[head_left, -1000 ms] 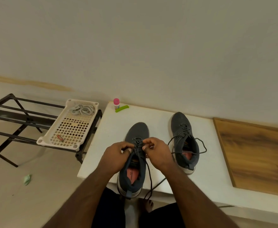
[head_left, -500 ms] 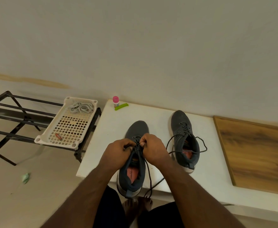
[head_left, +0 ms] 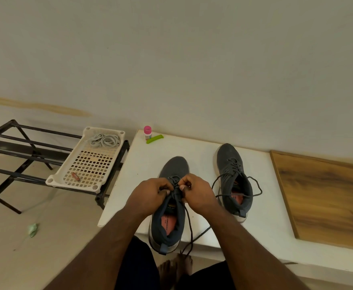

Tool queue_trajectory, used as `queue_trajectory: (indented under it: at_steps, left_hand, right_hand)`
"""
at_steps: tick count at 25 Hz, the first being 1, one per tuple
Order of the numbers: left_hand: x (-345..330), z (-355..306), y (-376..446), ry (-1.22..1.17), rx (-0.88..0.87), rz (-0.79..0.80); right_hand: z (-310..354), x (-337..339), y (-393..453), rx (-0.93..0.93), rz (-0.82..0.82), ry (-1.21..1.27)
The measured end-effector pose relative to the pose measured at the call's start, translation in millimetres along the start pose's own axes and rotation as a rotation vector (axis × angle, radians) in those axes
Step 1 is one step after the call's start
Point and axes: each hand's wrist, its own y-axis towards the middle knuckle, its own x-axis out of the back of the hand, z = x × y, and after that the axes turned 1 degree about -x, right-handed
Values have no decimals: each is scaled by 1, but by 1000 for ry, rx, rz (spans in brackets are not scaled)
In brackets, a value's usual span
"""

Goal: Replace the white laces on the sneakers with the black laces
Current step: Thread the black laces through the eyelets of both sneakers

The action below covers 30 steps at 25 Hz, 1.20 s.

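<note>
Over the near sneaker (head_left: 169, 208), left hand (head_left: 150, 195) and right hand (head_left: 198, 193) each hold a tight pinching grip on its black lace (head_left: 176, 188).

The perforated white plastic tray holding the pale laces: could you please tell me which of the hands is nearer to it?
Left. The left hand grips the dark lace on the tray's side; the right hand grips it further right.

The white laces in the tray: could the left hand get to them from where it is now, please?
Probably yes. The white laces lie uncovered in the open tray, off to the left hand's side, with nothing between. But that hand is busy pinching the black lace on the near sneaker, so it must let go first.
</note>
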Motion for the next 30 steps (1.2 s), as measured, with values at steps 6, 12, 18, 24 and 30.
queue_trajectory:
  at_steps: [6, 12, 18, 24, 30]
  left_hand:
    - [0, -1, 2, 56, -39, -8]
    - [-1, 1, -2, 2, -37, -31]
    - [-3, 4, -2, -8, -27, -28]
    - [-4, 3, -2, -6, 0, -29]
    - [-4, 3, -4, -7, 5, -19]
  right_hand:
    - [-4, -1, -1, 1, 4, 57]
    - [-9, 3, -15, 79, 53, 145]
    - [-8, -8, -8, 113, 30, -63]
    - [-14, -3, -13, 83, 10, 75]
    - [-10, -5, -13, 95, 4, -20]
